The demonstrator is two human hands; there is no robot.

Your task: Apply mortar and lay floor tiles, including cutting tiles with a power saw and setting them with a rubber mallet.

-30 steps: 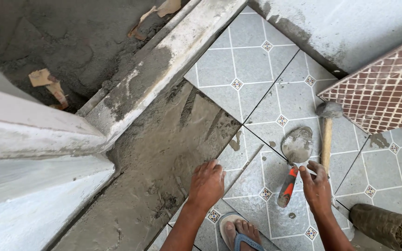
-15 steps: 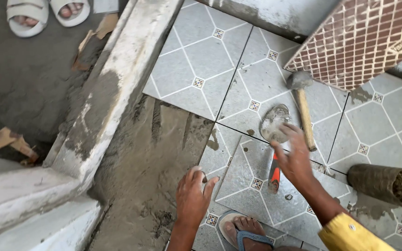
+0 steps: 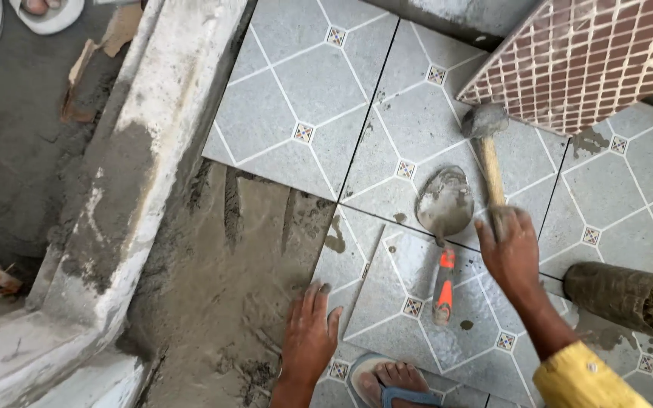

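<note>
At 3 o'clock of frame, right hand (image 3: 509,253) now off the trowel (image 3: 444,227), moved over to the hammer (image 3: 490,162) handle, fingers curling on it, full clamp unclear; trowel left flat on loose grey tile (image 3: 417,306); left hand (image 3: 310,336) pressed at tile's 9 o'clock edge, fingers spread, beside wet mortar bed (image 3: 228,264)

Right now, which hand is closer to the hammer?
The right hand. It is on the wooden handle of the hammer. The left hand rests flat at the tile's edge, far off to the lower left.
</note>
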